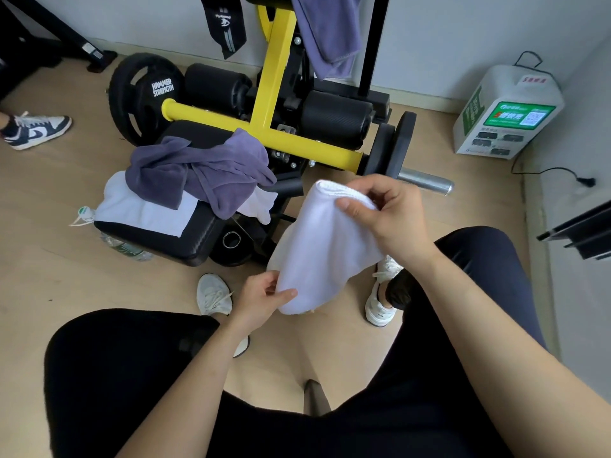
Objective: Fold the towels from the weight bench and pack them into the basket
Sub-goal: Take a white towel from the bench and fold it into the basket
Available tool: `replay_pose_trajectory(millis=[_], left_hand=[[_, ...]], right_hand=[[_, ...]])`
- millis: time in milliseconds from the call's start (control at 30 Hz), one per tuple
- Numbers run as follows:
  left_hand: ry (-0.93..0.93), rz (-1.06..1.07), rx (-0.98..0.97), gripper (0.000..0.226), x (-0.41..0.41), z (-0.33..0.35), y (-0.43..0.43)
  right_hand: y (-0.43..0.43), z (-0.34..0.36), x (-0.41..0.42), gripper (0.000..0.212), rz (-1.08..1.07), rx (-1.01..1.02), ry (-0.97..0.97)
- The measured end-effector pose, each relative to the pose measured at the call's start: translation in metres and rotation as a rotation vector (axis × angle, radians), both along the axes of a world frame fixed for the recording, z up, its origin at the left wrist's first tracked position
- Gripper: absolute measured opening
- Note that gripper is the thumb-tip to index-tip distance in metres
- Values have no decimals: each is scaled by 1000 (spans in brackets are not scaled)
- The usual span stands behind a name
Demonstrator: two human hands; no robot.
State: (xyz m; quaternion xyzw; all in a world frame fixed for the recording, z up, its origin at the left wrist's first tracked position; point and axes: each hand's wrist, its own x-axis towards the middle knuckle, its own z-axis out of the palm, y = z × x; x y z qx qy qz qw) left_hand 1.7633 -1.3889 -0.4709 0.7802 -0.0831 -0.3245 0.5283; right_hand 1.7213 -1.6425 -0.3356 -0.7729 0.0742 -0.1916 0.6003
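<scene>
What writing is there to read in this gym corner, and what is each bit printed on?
"HAMMER STRENGTH": white letters on the round black weight plate.
White box with a green panel, by the wall: Chinese characters and a QR code, too blurred to read.
Black hanging strap: a pale logo, unreadable.
White towel being folded: no text.

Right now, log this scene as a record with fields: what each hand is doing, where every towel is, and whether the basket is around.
left hand: pinches the lower end of the held white towel
right hand: grips its upper end
held white towel: partly folded, off the bench
crumpled purple towel: on the weight bench pad, over a second white towel
hanging purple towel: draped on the machine's upper frame
basket: not in view
</scene>
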Motion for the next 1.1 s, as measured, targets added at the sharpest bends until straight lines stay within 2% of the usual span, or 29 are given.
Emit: replay_pose_trajectory(millis=[67, 200, 267, 333, 433, 533, 700, 833, 933, 1100], left_hand=[[-4, 4, 40, 46, 1, -6, 3], [12, -6, 87, 15, 0, -14, 5], [17, 20, 91, 9, 0, -15, 4], [66, 124, 33, 9, 2, -7, 2], [135, 344, -134, 21, 8, 15, -1], [162, 473, -256, 14, 12, 37, -3], [213, 504, -351, 24, 11, 54, -5], [127, 414, -319, 19, 6, 59, -8], [78, 382, -300, 22, 1, 63, -13], [7, 387, -273, 17, -4, 65, -19]], right_hand=[[-9, 1, 0, 11, -44, -3, -7], [-21, -3, 1, 11, -102, 1, -8], [-25, -8, 1, 11, -135, -11, 0], [-27, -13, 1, 12, -173, -55, 18], [-32, -18, 2, 21, -218, -127, 57], [-35, -26, 2, 33, -217, -161, 107], [-23, -38, 3, 48, -89, -125, 216], [2, -42, -1, 30, 63, 16, 314], [22, -45, -3, 25, 114, 97, 305], [46, -53, -3, 30, 195, -22, 272]])
